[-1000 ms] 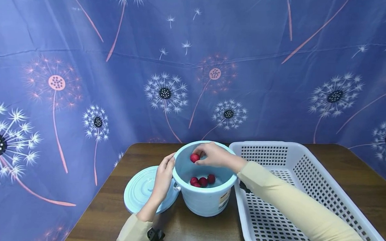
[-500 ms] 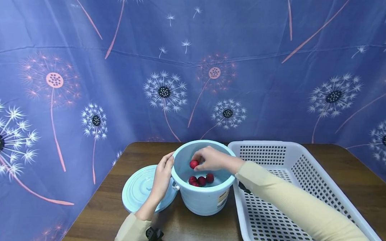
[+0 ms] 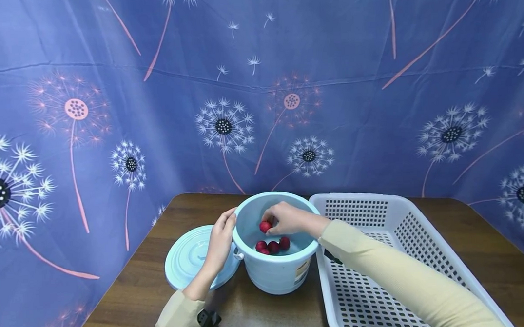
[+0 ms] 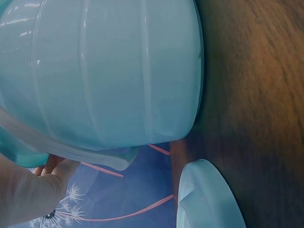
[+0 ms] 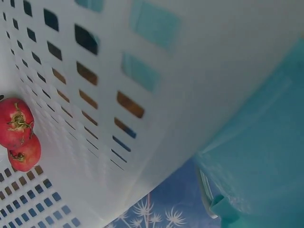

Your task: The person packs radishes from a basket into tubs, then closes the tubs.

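Observation:
A light-blue bucket (image 3: 281, 272) stands upright on the table, several small red radishes (image 3: 272, 247) lying on its bottom. My left hand (image 3: 219, 241) holds the bucket's left rim; in the left wrist view that hand (image 4: 35, 190) is partly behind the bucket's handle (image 4: 71, 154). Inside the bucket's mouth, my right hand (image 3: 288, 218) pinches one red radish (image 3: 265, 226) between thumb and fingers, above the others. The right hand is out of sight in the right wrist view, which shows two radishes (image 5: 16, 123) in the white basket (image 5: 156, 123).
Left of the bucket, its round light-blue lid (image 3: 187, 257) lies on the wooden table (image 3: 131, 296). The large white perforated basket (image 3: 415, 205) stands close on the right, under my right forearm. A blue dandelion-print cloth (image 3: 352, 111) hangs behind the table.
My right hand has moved slightly lower into the bucket with the pinched radish. The left hand stays at the rim.

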The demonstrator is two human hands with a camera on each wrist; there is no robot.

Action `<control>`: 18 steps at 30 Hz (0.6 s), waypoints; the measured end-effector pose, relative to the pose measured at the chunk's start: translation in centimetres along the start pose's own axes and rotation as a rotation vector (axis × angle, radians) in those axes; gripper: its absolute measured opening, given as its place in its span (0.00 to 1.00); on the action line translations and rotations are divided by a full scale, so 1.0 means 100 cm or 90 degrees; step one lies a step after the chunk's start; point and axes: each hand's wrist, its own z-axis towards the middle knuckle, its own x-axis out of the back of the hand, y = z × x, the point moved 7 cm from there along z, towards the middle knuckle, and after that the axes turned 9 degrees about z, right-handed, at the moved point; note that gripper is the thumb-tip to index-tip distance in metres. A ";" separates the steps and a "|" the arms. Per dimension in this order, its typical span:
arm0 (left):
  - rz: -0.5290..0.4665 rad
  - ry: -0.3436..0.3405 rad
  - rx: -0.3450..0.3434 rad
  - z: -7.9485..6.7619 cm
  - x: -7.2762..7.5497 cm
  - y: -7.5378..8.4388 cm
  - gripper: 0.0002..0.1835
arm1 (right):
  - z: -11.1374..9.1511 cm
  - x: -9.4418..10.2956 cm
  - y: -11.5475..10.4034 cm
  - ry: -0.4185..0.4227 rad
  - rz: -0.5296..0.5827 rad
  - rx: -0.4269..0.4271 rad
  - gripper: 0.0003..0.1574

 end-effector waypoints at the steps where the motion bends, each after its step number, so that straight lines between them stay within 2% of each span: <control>1: -0.002 0.000 0.000 0.000 0.000 0.000 0.24 | 0.000 0.000 0.000 -0.002 -0.004 -0.001 0.16; 18: 0.009 0.005 -0.011 0.002 0.001 0.001 0.24 | 0.002 0.001 0.003 0.006 0.008 -0.020 0.14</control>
